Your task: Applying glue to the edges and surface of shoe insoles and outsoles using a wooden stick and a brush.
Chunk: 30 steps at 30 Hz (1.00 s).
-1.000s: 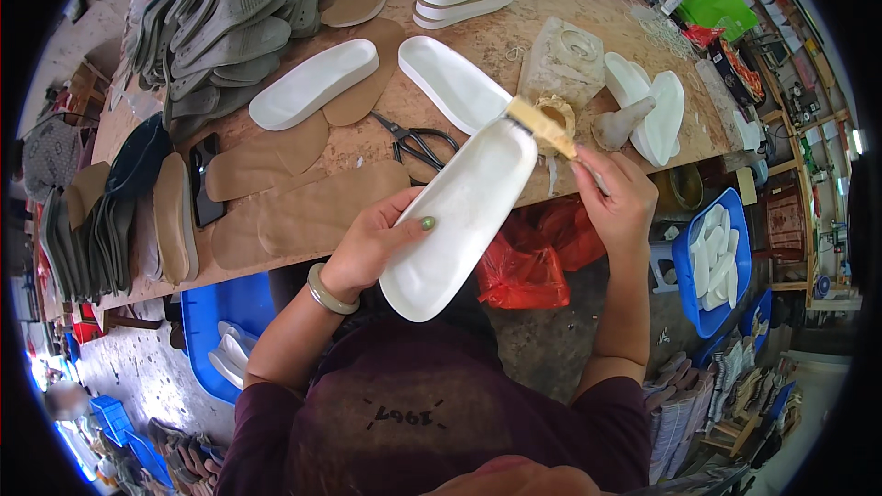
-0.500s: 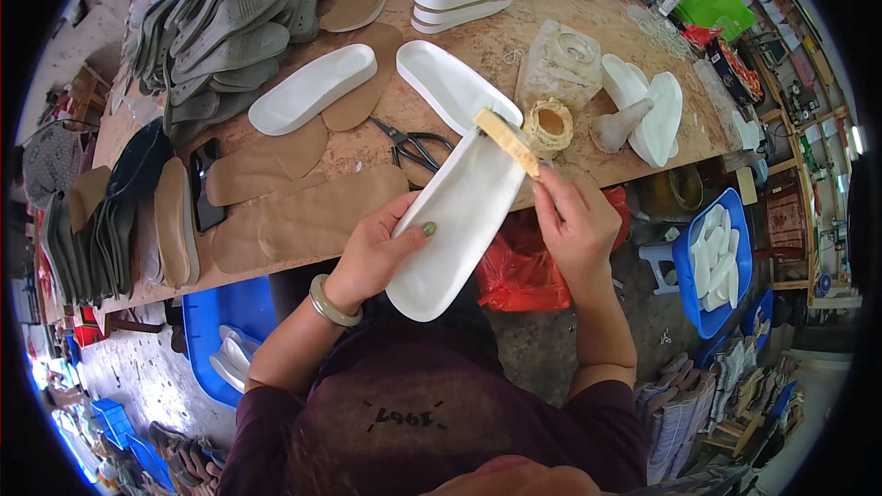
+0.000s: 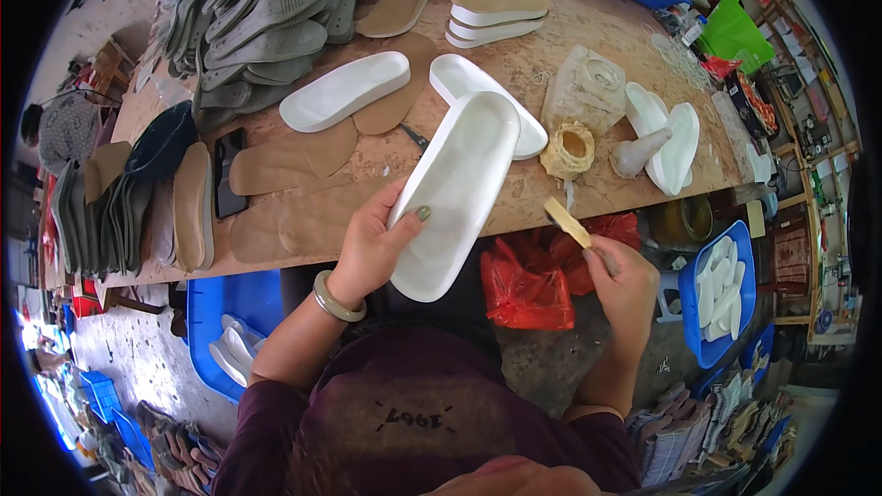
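My left hand (image 3: 372, 243) grips a long white shoe sole (image 3: 455, 188) by its lower left edge, holding it tilted over the front edge of the wooden table (image 3: 588, 37). My right hand (image 3: 620, 280) is lower and to the right, off the table, shut on a small glue brush (image 3: 568, 220) with a tan tip that points up and left. The brush is apart from the sole. A glue-crusted pot (image 3: 568, 149) stands on the table just right of the sole.
More white soles (image 3: 344, 90) and tan insoles (image 3: 285, 158) lie on the table, with a stack of grey soles (image 3: 262, 18) at the back left. Red plastic bags (image 3: 528, 280) hang below the table. Blue bins (image 3: 721, 289) of white pieces stand right and left.
My right hand has drawn the brush from the sole's top end down and to the right, off the sole. My left hand has tilted the sole more upright.
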{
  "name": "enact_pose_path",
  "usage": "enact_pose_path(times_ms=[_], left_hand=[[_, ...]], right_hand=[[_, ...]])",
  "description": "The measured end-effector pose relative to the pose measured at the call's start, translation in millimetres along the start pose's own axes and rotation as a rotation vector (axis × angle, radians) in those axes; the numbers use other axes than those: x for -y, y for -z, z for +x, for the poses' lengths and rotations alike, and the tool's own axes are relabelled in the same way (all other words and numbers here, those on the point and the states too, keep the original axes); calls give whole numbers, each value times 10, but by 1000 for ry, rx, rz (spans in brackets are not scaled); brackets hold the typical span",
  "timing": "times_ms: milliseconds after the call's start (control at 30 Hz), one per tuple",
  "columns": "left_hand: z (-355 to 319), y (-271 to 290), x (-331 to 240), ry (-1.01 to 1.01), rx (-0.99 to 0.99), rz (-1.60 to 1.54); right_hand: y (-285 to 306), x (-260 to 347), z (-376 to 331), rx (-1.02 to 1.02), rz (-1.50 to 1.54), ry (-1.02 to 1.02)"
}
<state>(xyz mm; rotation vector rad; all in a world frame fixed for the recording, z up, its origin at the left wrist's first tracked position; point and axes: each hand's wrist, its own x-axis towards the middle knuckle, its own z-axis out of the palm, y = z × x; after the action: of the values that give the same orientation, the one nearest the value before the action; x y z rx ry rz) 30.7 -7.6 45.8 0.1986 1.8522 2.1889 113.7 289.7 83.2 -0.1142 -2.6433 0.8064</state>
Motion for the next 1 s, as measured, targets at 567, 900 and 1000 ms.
enact_pose_path(times_ms=[567, 900, 1000], left_hand=[[313, 491, -118, -3, -193, -91], [783, 485, -301, 80, -22, -82], [1175, 214, -336, 94, 136, 32]], right_hand=[[223, -252, 131, -505, 427, -109], [-337, -230, 250, -401, 994, -209], [-404, -226, 251, -466, 1013, -205]])
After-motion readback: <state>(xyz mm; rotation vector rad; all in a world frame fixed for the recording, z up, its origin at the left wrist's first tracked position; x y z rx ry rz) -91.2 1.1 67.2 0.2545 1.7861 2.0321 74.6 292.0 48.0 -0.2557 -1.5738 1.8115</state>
